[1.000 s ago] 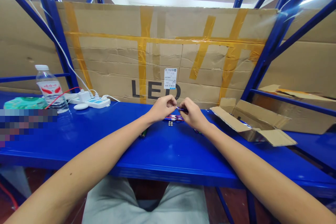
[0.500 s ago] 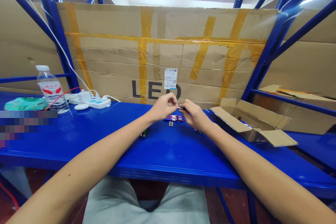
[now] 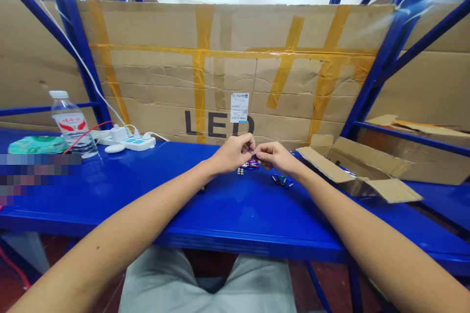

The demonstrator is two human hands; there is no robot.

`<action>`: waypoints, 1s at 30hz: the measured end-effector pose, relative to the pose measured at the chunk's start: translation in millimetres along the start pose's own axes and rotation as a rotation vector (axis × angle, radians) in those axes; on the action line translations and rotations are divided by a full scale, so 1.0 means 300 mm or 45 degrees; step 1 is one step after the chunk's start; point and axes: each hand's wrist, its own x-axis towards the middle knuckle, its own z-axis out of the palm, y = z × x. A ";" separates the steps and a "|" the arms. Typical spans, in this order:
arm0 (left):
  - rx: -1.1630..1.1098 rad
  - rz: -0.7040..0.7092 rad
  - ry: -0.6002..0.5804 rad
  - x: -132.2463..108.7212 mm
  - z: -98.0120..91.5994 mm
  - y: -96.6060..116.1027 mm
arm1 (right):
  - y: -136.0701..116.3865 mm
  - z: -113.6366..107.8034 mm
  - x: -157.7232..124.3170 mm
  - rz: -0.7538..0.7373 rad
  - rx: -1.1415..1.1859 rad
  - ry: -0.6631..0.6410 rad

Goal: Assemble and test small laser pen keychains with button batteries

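Blue metal shelf [image 3: 147, 195] bears the work at its far middle. Left hand [image 3: 233, 152] and right hand [image 3: 276, 157] have risen and closed together, both pinching a small dark part [image 3: 253, 155], mostly hidden; the right's move leftward uncovered small dark loose pieces [image 3: 282, 180].

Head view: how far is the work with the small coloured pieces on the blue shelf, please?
Already done: hard to tell; a few green-blue pieces lie apart on the right. In hand: the left hand and right hand pinch together by the coloured pile, on something too small to see. Left: that pile and the small silver cylinders lie loose on the blue shelf.
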 end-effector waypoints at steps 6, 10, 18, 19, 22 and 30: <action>0.059 0.014 0.007 0.000 0.001 -0.003 | -0.001 0.005 0.002 0.083 0.242 -0.025; 0.121 0.030 0.058 -0.001 0.007 -0.021 | 0.003 0.004 0.007 0.049 0.168 0.006; 0.215 0.031 0.020 -0.007 0.014 -0.034 | -0.014 -0.008 0.008 -0.081 -0.354 0.029; 0.220 0.020 0.022 -0.007 0.014 -0.037 | -0.019 -0.008 0.008 -0.094 -0.400 0.039; 0.230 -0.005 0.023 -0.005 0.015 -0.046 | -0.025 -0.006 0.008 -0.095 -0.461 0.057; 0.254 -0.067 0.061 -0.005 0.019 -0.050 | -0.016 -0.004 0.015 -0.057 -0.242 0.022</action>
